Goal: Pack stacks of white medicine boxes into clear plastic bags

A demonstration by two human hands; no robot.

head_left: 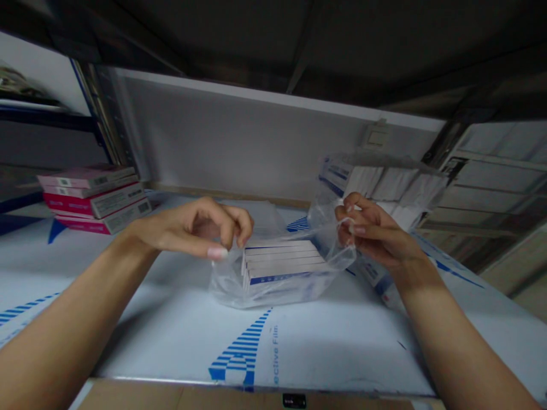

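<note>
A clear plastic bag (233,287) lies on the white shelf surface (171,336) and holds a stack of several thin white boxes with blue stripes (282,263). My left hand (200,230) pinches the bag's left rim between thumb and fingers. My right hand (367,230) grips the bag's right rim, fingers curled around the plastic. The bag's mouth is spread between both hands, above the boxes.
A stack of pink and white flat boxes (96,199) sits at the left back. A larger plastic-wrapped bundle of white and blue boxes (376,182) leans behind my right hand. A grey back wall closes the shelf; metal racking stands at the right.
</note>
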